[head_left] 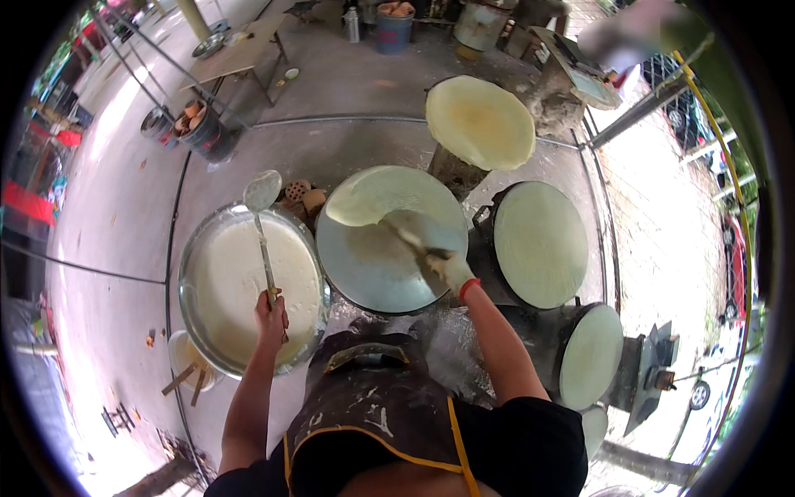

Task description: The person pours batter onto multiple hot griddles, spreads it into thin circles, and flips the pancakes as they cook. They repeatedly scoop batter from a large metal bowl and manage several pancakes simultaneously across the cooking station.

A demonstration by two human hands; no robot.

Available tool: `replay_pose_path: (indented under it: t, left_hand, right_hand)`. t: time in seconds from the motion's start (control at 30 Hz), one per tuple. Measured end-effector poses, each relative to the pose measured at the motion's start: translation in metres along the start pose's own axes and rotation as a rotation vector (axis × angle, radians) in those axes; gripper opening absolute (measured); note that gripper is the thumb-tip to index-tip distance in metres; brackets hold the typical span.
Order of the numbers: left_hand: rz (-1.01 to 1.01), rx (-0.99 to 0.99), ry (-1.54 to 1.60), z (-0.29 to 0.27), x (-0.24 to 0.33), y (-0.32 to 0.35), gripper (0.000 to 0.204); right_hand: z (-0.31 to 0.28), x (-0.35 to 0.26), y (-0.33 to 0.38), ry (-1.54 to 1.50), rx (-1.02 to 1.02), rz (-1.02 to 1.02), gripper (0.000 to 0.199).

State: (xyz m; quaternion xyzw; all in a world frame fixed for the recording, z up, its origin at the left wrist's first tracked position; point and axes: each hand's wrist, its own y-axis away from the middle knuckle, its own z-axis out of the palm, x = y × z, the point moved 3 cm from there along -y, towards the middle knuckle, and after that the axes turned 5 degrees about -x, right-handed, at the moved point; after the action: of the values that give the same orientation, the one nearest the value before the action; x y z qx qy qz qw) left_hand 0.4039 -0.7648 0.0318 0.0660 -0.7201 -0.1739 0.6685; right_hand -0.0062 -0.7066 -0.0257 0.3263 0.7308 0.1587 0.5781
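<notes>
My left hand is closed round the handle of a long metal ladle. Batter coats the ladle's bowl, which is above the far rim of a wide metal basin of pale batter. In front of me is a round griddle, with a layer of batter over its far part. My right hand, apparently in a white glove, has a red band at the wrist. It grips a brownish spreader, smeared by motion, over the griddle's middle; whether its edge touches the batter cannot be seen.
To the right are more round griddles covered with pale batter. Beyond mine, a large thin crepe lies on a round stand. A white bucket with wooden sticks stands beside the basin. Bricks lie behind it.
</notes>
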Motion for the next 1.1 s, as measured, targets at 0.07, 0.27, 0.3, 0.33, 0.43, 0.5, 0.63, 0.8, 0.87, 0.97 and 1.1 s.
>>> replay_pose_path:
  t: [0.07,0.27,0.3,0.33,0.43,0.5,0.63,0.8,0.87,0.97,1.1]
  left_hand:
    - [0.006,0.023,-0.018,0.012,-0.004,0.005,0.011]
    - [-0.145,0.114,-0.021,0.043,-0.019,0.034,0.011]
    - [-0.165,0.133,-0.048,0.045,-0.019,0.042,0.011]
    - [-0.186,0.153,-0.077,0.047,-0.019,0.048,0.011]
    - [-0.035,0.258,-0.494,0.045,-0.053,0.044,0.014]
    - [0.096,0.271,-0.563,0.06,-0.046,0.052,0.017]
    - [0.093,0.223,-0.733,0.083,-0.049,0.082,0.022]
    - [0.039,0.041,-0.936,0.102,-0.055,0.126,0.025]
    - [0.035,0.033,-0.968,0.102,-0.061,0.141,0.024]
    - [0.005,0.047,-0.998,0.102,-0.066,0.172,0.024]
    - [-0.006,0.056,-1.022,0.107,-0.07,0.191,0.026]
  right_hand:
    - [-0.011,0.008,-0.034,-0.125,0.036,-0.259,0.027]
    - [0.007,0.011,-0.03,-0.23,-0.454,0.03,0.021]
    - [-0.001,0.004,-0.019,-0.275,-0.362,0.077,0.013]
    - [-0.009,-0.002,-0.035,-0.164,-0.331,-0.012,0.012]
    - [-0.021,-0.02,-0.074,0.018,-0.34,-0.059,0.014]
    - [0.002,-0.038,-0.062,-0.049,-0.492,0.173,0.018]
    - [-0.02,-0.014,-0.02,0.14,-0.611,0.305,0.022]
    - [-0.075,-0.006,-0.057,-0.419,-0.167,-0.058,0.021]
    - [-0.04,-0.022,-0.043,-0.112,-0.437,-0.019,0.021]
    - [-0.019,-0.003,-0.032,-0.052,-0.757,0.098,0.023]
    - [-0.044,-0.011,-0.039,-0.034,-0.45,0.127,0.023]
